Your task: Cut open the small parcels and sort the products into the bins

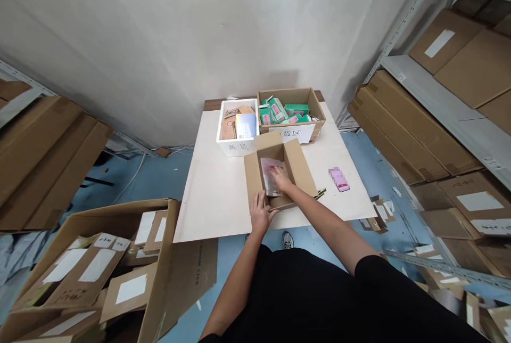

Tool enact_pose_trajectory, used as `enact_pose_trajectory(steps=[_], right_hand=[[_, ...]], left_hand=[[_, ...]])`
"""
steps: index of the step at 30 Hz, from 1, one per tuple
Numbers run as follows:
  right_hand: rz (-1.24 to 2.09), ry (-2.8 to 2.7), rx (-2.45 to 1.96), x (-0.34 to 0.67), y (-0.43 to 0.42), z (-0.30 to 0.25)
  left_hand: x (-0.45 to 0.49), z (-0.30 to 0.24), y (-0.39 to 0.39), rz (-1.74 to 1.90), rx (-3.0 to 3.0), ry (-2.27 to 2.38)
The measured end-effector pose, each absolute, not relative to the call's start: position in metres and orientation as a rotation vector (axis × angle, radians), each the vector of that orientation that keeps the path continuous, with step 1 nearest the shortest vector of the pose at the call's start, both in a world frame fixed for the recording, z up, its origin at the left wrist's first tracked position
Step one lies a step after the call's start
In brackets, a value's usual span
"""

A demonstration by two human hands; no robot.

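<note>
An open cardboard box [305,170] stands near the front of the white table, its flaps folded outward. Inside lies a pinkish-silver packet [268,164] with a shiny surface, partly covered by my hand. My right hand [281,179] reaches into the box and rests on this packet, fingers stretched out over it. At the near left corner, my left hand [260,214] holds the box's edge, fingers over the wall and thumb along the near side.
Behind the box stand a white bin [219,138] with small cartons and a cardboard carton [319,129] of green-and-pink boxes. A pink phone-like object [339,179] lies right; dark pens [320,194] sit beside the box. A large carton [170,226] of parcels stands left; shelving [419,74] flanks the right.
</note>
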State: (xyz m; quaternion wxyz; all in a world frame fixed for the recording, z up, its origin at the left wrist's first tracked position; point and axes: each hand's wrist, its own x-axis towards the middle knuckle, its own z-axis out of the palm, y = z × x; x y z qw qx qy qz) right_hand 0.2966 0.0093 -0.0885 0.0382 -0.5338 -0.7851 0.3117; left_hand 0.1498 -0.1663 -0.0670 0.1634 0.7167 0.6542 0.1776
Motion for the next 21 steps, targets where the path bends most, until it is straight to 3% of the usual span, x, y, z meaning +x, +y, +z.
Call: enact_pose_trajectory(steps=[5, 14, 21], right_hand=[[1.368, -2.441, -1.807, 0.248, -0.008, -0.106], [1.128, -2.561, -1.856, 0.132, -0.042, -0.124], [1.062, -2.501, -1.92, 0.062, -0.033, -0.107]], left_hand=[[0.121, -0.073, -0.168, 0.722, 2.182, 1.85], [0.035, -0.077, -0.198, 0.718, 2.254, 1.94], [-0.031, -0.076, -0.212, 0.76, 2.18, 2.021]])
